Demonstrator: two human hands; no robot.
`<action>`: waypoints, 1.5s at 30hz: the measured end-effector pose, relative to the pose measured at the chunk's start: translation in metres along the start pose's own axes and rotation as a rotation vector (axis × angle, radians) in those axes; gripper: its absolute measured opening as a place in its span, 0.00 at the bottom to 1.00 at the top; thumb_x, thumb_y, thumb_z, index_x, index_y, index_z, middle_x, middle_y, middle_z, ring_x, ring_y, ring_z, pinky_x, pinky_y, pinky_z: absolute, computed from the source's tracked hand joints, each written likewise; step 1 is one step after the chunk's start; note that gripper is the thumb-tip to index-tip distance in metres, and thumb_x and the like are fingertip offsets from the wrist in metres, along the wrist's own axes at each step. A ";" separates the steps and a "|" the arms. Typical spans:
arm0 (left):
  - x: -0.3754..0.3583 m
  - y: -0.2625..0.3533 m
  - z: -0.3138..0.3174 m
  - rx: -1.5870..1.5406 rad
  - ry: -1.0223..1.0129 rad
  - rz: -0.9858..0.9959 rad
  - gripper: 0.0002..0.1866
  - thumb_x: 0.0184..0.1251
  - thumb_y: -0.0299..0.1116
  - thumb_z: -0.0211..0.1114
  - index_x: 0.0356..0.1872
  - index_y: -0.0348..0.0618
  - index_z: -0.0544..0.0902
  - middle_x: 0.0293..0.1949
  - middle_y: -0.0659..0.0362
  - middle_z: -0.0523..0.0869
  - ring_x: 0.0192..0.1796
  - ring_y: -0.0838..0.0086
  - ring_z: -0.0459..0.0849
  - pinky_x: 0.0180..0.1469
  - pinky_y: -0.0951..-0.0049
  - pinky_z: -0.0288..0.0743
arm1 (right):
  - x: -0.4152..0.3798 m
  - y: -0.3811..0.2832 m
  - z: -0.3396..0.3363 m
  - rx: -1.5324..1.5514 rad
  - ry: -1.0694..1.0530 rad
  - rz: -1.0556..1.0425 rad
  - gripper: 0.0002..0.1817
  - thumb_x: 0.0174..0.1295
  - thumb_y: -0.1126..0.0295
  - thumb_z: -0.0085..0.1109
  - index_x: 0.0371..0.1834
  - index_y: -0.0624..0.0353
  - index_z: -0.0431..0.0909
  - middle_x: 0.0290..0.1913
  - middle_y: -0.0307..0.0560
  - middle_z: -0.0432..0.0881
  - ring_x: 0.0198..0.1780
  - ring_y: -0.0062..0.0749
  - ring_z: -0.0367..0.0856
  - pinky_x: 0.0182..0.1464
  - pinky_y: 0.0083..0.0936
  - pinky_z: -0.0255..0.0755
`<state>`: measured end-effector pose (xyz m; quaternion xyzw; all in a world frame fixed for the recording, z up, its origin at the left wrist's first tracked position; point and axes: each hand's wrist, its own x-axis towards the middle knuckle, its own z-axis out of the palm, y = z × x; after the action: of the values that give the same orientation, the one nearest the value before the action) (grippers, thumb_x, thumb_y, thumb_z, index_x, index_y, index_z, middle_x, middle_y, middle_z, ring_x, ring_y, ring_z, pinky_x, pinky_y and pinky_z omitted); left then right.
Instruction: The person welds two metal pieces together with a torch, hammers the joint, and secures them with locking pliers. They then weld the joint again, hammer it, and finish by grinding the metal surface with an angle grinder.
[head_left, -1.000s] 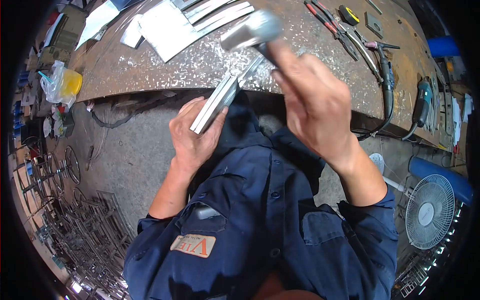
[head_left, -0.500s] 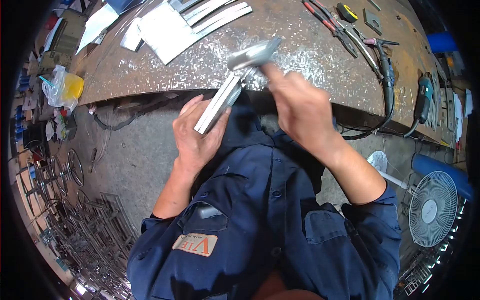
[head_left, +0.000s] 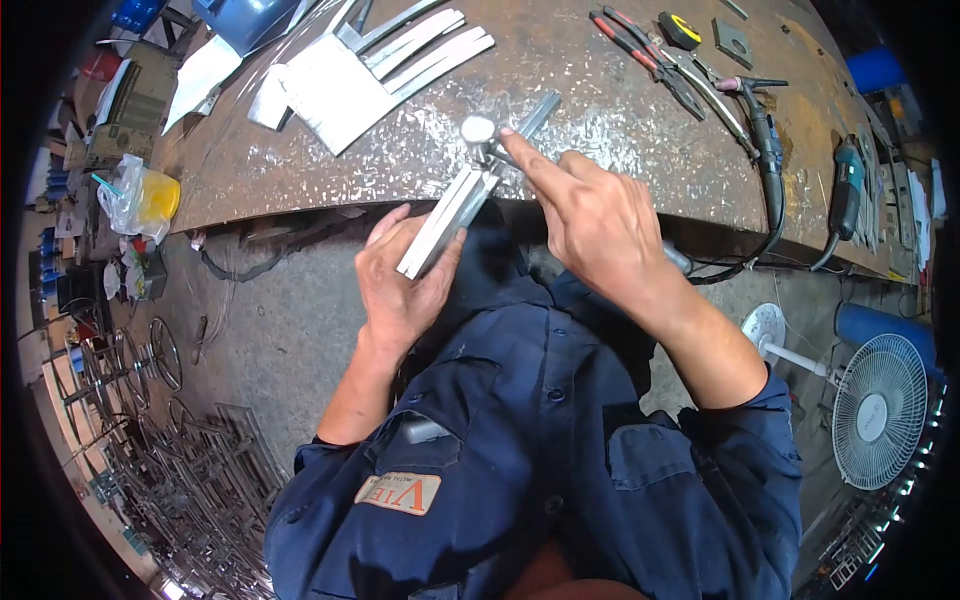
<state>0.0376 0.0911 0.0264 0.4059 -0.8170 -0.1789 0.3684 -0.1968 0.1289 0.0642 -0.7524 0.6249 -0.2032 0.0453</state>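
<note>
Head view, bar place: metal bar (head_left: pixel 440 225) held aslant in front of the body, far end by the edge of the table (head_left: pixel 240 180), just under the hammer (head_left: pixel 478 128).
Bar handling: judged stiff, fairly light, not fragile; smooth faces prob. a bit slippery, edges poss. sharp.
Bar hold: best taken near the body-side end, w/ both long sides pinched and fingertips clear of the hammer.
Bar look: bright silver, long, narrow, straight; a lengthwise line is seen, but 2 strips or 1 grooved pc. can't be told.
L hand (head_left: pixel 390 285): fingers curled round the body-side end, spread only as wide as the bar, long sides gripped.
R hand (head_left: pixel 605 225): closed round the hammer's handle, forefinger stretched toward the head.
Hammer: head judged heavy; shiny round face, handle mostly hidden by fingers. Contact w/ bar can't be told.
Grey strip (head_left: pixel 540 115): seen past the hammer, over the table; whether joined to the bar isn't clear.
</note>
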 end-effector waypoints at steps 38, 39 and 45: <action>0.046 -0.020 0.050 -0.151 0.047 -0.086 0.11 0.62 0.28 0.77 0.42 0.35 0.87 0.35 0.47 0.88 0.36 0.50 0.89 0.39 0.60 0.82 | 0.042 -0.013 0.031 0.061 0.478 -0.326 0.14 0.59 0.71 0.69 0.48 0.56 0.92 0.62 0.54 0.85 0.61 0.51 0.80 0.60 0.45 0.73; 0.046 -0.020 0.049 -0.152 0.044 -0.083 0.11 0.62 0.28 0.77 0.42 0.35 0.87 0.35 0.47 0.88 0.36 0.50 0.89 0.39 0.60 0.82 | 0.043 -0.012 0.032 0.073 0.475 -0.338 0.13 0.59 0.71 0.69 0.47 0.56 0.92 0.62 0.54 0.85 0.61 0.51 0.81 0.60 0.45 0.73; 0.048 -0.013 0.046 -0.136 0.023 -0.076 0.13 0.60 0.28 0.75 0.46 0.37 0.89 0.41 0.47 0.92 0.44 0.49 0.91 0.47 0.57 0.85 | 0.039 -0.008 0.032 0.079 0.510 -0.342 0.14 0.58 0.71 0.70 0.47 0.56 0.92 0.60 0.54 0.86 0.60 0.51 0.81 0.59 0.46 0.72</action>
<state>-0.0089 0.0443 0.0099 0.4126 -0.7826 -0.2432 0.3976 -0.1723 0.0872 0.0478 -0.7692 0.4721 -0.4140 -0.1186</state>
